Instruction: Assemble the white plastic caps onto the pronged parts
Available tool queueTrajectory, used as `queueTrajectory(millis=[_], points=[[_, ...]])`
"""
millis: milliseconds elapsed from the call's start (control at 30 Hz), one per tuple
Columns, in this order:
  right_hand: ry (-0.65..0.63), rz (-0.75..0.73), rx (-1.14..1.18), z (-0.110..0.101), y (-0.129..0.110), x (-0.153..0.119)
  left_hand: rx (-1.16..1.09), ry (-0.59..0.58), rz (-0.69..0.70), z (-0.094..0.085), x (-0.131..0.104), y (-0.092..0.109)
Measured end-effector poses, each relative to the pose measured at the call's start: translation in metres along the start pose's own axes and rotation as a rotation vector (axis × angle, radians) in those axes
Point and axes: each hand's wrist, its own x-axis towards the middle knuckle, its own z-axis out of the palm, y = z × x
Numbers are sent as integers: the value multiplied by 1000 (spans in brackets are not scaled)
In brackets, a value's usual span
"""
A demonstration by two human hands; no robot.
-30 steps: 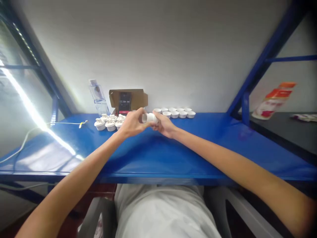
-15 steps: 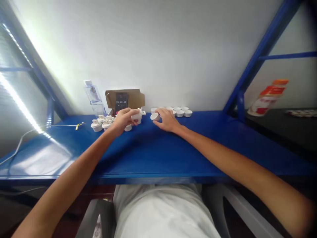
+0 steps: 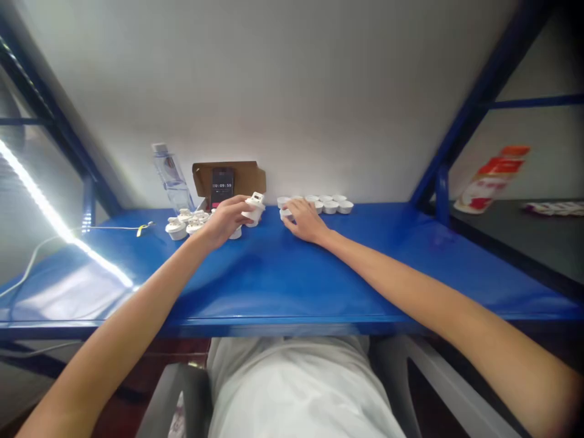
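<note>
My left hand (image 3: 227,220) is closed around a white plastic fitting (image 3: 254,210) with a slotted top piece, tilted and raised off the blue table. Below and behind that hand stand several similar white fittings (image 3: 176,227), each a round cup with a raised top. My right hand (image 3: 306,220) has its thumb and fingers around a small white cup (image 3: 286,215), which is partly covered by the fingers. Just behind this hand, several open white cups (image 3: 330,207) stand close together near the wall.
Behind my left hand, a phone (image 3: 222,184) showing a timer leans in an open cardboard box (image 3: 249,176). A clear bottle (image 3: 173,179) stands left of it. A white cable (image 3: 114,228) crosses the left side. Blue frame posts (image 3: 441,188) flank the table (image 3: 292,274); a red-and-white bottle (image 3: 491,180) is beyond the right one.
The cup in my right hand has gone from tilted to more upright, close to the other cups. The fitting in my left hand has turned so its top points upward. The picture is brighter on the table.
</note>
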Motion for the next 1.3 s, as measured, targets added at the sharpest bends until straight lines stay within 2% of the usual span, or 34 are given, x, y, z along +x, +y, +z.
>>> queueTrajectory(millis=[200, 333, 433, 567, 633, 700, 767, 833, 900, 967, 1000, 1067, 1133, 1233, 1300], points=[[-138, 43, -5, -6, -23, -3, 3, -27, -8, -1, 1, -6], [-161, 77, 15, -6, -24, -4, -59, -9, -67, -1, 0, -2], [-173, 76, 35, -6, -23, -4, -37, -9, -42, -2, -2, 3], [-154, 68, 69, 1, -17, -2, 111, 1, 28, -4, -1, -3], [-151, 67, 97, 4, -13, 0, 253, 14, 73, -3, 0, -11], [-95, 38, 147, 0, -15, -1, 426, 7, 149, 1, 2, -20], [52, -44, 233, -11, -30, -8, 594, -5, 252, 6, 3, -27], [208, -208, 337, -28, -61, -22, 708, 60, 331, 9, 5, -30], [169, -463, 391, -43, -98, -39, 754, 190, 345, 7, 6, -30], [32, -691, 396, -49, -130, -52, 750, 292, 316, 2, 7, -30], [-42, -743, 394, -48, -140, -55, 744, 307, 297, -1, 8, -29], [-121, -685, 448, -40, -146, -55, 731, 303, 279, -6, 8, -28], [-150, -572, 551, -31, -136, -49, 713, 302, 287, -9, 9, -26], [-117, -358, 697, -22, -114, -40, 673, 264, 303, -8, 8, -20], [-54, -193, 738, -20, -105, -36, 660, 159, 276, -6, 6, -17]])
